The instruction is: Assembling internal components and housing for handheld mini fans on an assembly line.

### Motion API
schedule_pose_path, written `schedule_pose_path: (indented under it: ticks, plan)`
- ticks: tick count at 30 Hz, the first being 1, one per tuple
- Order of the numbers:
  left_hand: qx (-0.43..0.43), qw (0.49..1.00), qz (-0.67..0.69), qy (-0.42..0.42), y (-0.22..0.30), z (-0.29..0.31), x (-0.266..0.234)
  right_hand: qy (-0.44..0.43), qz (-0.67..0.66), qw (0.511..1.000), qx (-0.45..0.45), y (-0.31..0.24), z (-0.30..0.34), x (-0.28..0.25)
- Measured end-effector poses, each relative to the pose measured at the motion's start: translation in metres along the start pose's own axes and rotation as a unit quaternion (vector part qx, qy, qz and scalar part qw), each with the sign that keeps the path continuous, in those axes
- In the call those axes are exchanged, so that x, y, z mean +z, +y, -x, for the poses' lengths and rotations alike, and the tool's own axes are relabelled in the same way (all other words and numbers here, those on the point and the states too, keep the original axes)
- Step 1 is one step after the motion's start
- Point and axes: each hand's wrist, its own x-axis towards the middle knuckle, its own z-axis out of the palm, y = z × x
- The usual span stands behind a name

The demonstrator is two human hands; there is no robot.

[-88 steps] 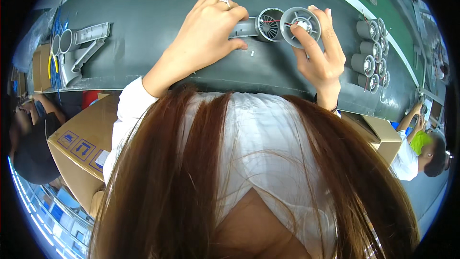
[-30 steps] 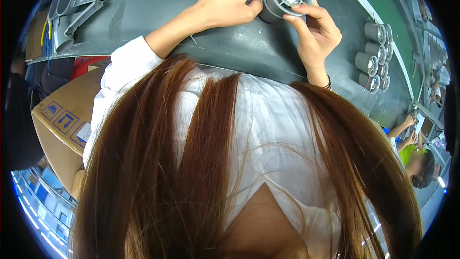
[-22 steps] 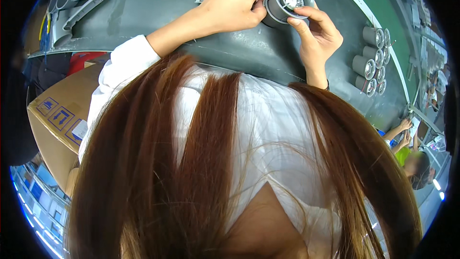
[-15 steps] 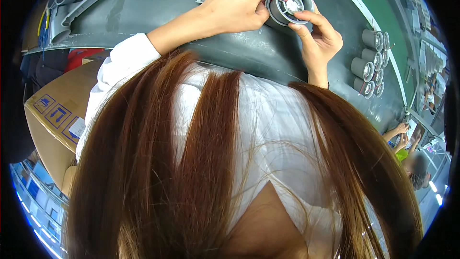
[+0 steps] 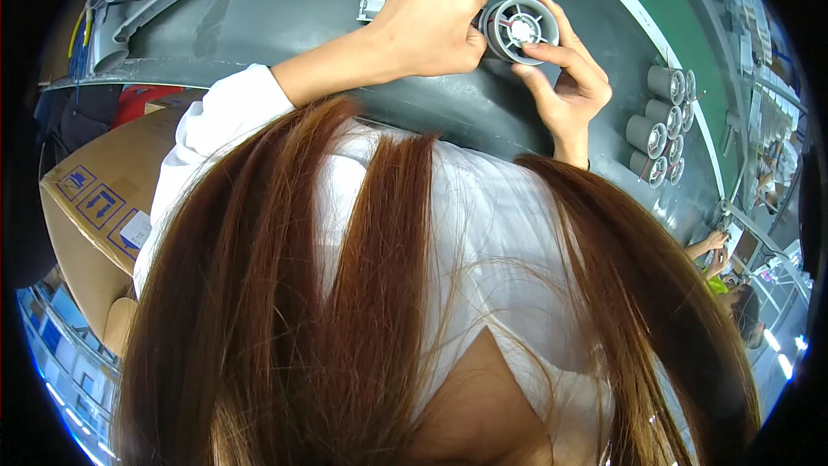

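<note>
Over the dark tabletop (image 5: 285,0), my right hand (image 5: 573,78) holds a short grey cylinder with a spoked fan-like end (image 5: 507,53). The index finger presses its rim and hub area, the thumb lies at the lower edge, and another finger reaches round the far side. My left hand (image 5: 427,26) is a closed fist just left of the cylinder, back of the hand upward. A grey plastic part (image 5: 373,3) sticks out from the fist's left side; most of it is hidden by the hand. A red wire shows near the spokes.
Several similar grey cylinders (image 5: 647,134) stand grouped at the right. Curved grey housing pieces (image 5: 155,13) lie at the far left by blue and yellow cords. A cardboard box (image 5: 108,198) is below left. Another person's hands (image 5: 714,242) work at the far right.
Both hands have come a little nearer, bringing the cylinder and the grey part with them. The fingers of my right hand have shifted on the rim, one now stretched further along the far side.
</note>
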Motion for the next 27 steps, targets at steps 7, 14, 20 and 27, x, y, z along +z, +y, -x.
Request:
schedule_pose_path:
  ticks: [7, 14, 20, 27]
  plan:
    - [0.033, 0.999, -0.001, -0.016, -0.001, 0.001, -0.005, 0.027, 0.006, 0.999, -0.026, 0.002, -0.002, 0.012]
    - [0.042, 0.997, 0.021, -0.058, 0.004, 0.015, -0.019, 0.051, 0.057, 0.997, 0.005, -0.017, 0.003, 0.017]
    - [0.242, 0.967, -0.016, 0.076, -0.010, 0.027, -0.007, 0.049, 0.126, 0.985, -0.111, -0.015, 0.029, 0.028]
    - [0.284, 0.954, 0.000, 0.092, -0.016, 0.030, -0.005, 0.020, 0.125, 0.989, -0.079, -0.020, 0.036, 0.024]
